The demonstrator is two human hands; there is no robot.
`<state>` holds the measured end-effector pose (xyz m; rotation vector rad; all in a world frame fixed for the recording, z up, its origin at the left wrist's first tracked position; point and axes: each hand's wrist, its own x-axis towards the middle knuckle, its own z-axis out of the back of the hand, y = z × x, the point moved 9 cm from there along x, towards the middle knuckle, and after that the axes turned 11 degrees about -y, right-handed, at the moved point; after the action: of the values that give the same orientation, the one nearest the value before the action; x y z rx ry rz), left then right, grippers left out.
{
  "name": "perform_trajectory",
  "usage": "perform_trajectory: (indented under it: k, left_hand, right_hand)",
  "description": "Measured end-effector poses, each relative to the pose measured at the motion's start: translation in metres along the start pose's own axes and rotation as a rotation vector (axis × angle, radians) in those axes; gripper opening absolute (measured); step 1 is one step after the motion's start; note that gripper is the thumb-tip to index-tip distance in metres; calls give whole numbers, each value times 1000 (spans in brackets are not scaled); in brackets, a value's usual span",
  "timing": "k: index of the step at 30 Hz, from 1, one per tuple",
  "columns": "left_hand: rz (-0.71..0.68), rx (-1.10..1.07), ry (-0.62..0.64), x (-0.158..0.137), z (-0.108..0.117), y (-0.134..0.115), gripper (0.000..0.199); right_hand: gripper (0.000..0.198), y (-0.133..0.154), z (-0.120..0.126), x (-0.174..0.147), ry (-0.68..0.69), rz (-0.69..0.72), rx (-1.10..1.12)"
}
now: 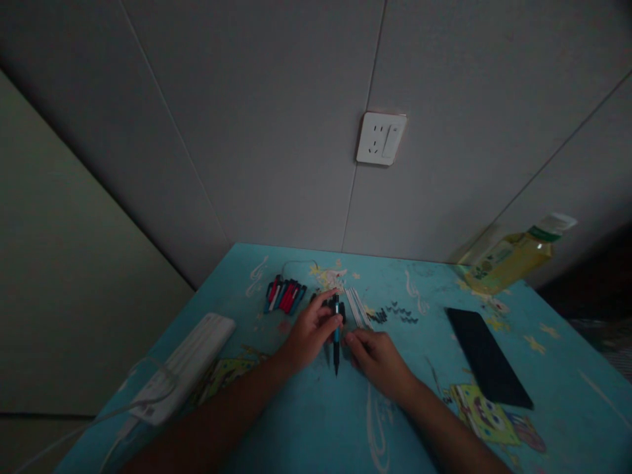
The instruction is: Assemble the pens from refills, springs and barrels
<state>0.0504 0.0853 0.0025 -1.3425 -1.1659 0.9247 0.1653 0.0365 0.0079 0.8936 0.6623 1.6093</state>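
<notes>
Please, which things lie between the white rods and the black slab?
In the head view, small dark parts, in a tight cluster and a looser scatter, lie between the white rods and black slab.

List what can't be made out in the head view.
All head view:
- Dark parts: partly hidden behind the left hand and pen.
- Right hand: curled fingers hide whether it holds anything.
- Bottle label: print too small and dim.
- Right forearm: cut off by the bottom edge.
</notes>
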Motion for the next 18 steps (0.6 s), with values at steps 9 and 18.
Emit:
perform_trajectory:
  k: [9, 18]
  left_hand:
    - [-7, -57, 12, 1, 0, -2, 50]
    - [-8, -66, 48, -2, -5, 0, 55]
  right_hand:
    - [38, 12, -7, -6, 117, 69, 1]
    - [32, 12, -9, -7, 118, 81, -10]
